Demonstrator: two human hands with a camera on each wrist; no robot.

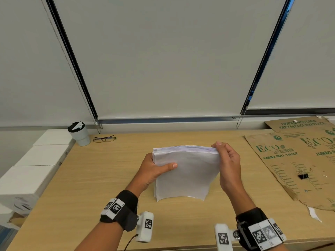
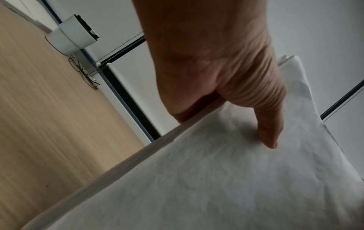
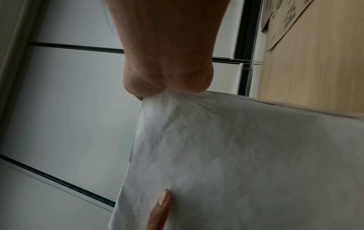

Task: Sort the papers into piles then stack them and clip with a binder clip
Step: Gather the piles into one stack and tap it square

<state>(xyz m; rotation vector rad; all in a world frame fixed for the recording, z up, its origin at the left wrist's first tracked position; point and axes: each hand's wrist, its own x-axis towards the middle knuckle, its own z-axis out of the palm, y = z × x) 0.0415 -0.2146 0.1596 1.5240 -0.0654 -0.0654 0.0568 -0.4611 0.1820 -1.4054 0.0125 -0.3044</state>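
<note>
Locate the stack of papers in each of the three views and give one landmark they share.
Head: stack of papers centre, held upright over the table by both hands.
Left wrist: fills the lower right, thumb on it.
Right wrist: fills the lower right, top corner pinched.
Shared landmark: the black window frame.

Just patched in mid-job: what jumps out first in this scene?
The stack of white papers held upright above the middle of the wooden table, gripped by the left hand at its left edge and the right hand at its top right corner. The black binder clip lies unused on flattened cardboard at right.
</note>
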